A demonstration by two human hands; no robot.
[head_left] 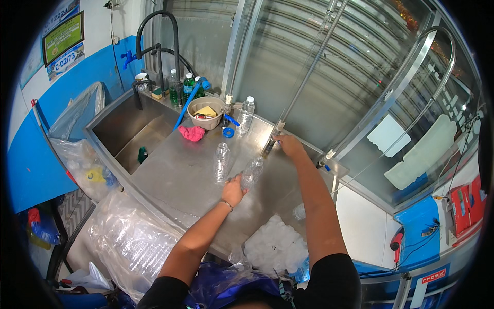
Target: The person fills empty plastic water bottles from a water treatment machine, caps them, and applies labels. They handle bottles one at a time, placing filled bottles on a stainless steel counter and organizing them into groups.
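My left hand [234, 189] is closed round the lower part of a clear plastic bottle [252, 173], which leans with its neck up toward a metal tap [268, 148]. At that tap, my right hand [291, 146] has its fingers on the handle, which they mostly hide. Just left of the held bottle is a second clear bottle [222, 164] on the steel counter [170, 180]. A taller capped clear bottle [246, 117] stands at the back, beside another tap with a blue handle [231, 120]. Whether water runs into the held bottle, I cannot tell.
On the left is a steel sink [128, 129] with a black faucet [175, 41]. A beige basin [206, 110] holds a yellow sponge, with a pink cloth [192, 133] beside it. Green bottles [188, 87] stand behind. Bags of plastic bottles [136, 242] crowd the near left; a white bundle [275, 244] lies nearest me.
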